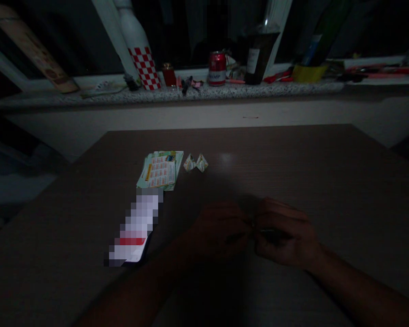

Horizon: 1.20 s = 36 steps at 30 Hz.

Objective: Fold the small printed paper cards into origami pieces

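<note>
In the dim light over the table, my left hand point(221, 229) and my right hand point(286, 234) meet fingertip to fingertip. Both are closed in a pinch. Whatever lies between them is too dark and small to make out. Beyond my left hand, a small folded paper piece point(201, 163) with two pointed, printed halves stands on the table. Left of it lies a stack of green and white printed paper sheets point(160, 170). A phone point(138, 227) with a lit, blurred screen rests nearer to me, left of my left hand.
The brown wooden table point(310, 159) reaches a white wall below a granite windowsill point(204, 94). On the sill stand a red-and-white checkered bottle point(143, 63), a red can point(217, 68), a dark cup point(259, 56) and a yellow pot point(309, 73).
</note>
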Each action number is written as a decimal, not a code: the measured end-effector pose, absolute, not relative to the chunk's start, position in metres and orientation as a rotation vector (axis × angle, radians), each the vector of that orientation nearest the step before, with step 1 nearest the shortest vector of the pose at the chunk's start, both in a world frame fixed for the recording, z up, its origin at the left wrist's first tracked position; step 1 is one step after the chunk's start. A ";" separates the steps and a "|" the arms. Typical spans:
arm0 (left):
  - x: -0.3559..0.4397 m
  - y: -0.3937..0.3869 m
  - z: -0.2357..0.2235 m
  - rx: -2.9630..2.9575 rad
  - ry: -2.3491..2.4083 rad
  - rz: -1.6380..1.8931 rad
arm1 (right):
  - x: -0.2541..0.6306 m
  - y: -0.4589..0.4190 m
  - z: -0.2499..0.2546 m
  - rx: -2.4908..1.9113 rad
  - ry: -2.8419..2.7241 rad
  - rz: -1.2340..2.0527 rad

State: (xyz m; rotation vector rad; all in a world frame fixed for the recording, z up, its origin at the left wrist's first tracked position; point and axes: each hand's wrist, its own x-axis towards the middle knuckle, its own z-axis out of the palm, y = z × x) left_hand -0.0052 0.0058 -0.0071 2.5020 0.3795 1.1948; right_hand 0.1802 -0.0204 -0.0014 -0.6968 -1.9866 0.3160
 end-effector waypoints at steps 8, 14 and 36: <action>-0.013 0.007 -0.002 2.417 0.419 1.177 | 0.190 -0.019 -0.003 -0.737 -1.974 0.376; -0.017 0.006 0.002 2.366 0.454 1.175 | 0.196 -0.017 -0.002 -0.765 -1.955 0.381; -0.016 0.003 0.006 2.057 0.931 0.879 | 0.199 -0.020 -0.005 -0.859 -1.840 0.472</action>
